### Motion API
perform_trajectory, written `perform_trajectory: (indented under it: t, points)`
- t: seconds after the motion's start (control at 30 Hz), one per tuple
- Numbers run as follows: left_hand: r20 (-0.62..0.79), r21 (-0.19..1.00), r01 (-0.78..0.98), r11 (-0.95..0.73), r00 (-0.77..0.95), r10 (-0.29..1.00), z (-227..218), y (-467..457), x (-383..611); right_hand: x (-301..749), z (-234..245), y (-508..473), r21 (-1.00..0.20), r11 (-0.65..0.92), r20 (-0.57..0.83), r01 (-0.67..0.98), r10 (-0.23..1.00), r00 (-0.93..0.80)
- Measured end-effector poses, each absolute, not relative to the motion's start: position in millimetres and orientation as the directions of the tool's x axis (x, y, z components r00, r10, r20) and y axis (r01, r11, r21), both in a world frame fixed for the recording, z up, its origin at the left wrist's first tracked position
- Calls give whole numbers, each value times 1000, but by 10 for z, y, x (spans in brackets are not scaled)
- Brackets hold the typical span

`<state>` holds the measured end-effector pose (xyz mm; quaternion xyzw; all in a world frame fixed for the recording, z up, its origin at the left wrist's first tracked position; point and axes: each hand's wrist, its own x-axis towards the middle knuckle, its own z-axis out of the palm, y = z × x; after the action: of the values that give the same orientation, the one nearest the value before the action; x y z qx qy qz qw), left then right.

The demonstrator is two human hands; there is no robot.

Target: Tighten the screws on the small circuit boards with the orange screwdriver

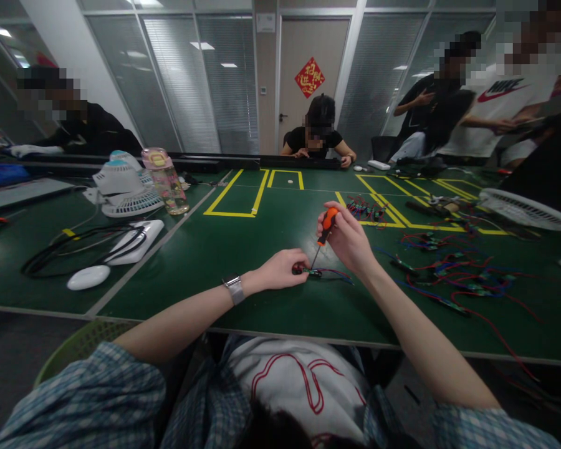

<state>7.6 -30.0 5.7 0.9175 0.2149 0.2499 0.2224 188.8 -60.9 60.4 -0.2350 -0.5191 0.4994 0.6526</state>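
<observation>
In the head view my right hand [348, 237] is closed around the orange and black handle of a screwdriver [328, 223]. Its thin shaft slants down, and the tip meets a small green circuit board [315, 273] on the table. My left hand [285, 269] rests on the tabletop and pinches the board's left end, with fingers partly hiding it. Red and blue wires [339, 274] trail from the board's right side. Whether the tip sits in a screw is too small to tell.
Several wired circuit boards [453, 268] lie to the right, with another bundle [365, 209] behind my right hand. Yellow tape [231, 215] marks the green table [243, 240]. At left are a white fan [121, 187], a bottle [168, 184], a mouse [88, 277] and cables. A person [320, 131] sits opposite.
</observation>
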Motion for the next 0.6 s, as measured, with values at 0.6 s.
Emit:
perform_trajectory:
  t: [0.6]
  points:
    - [348,506,304,-807,784,514,67,-305,79,1892,553,-612,-826,470,485,-311,874,31]
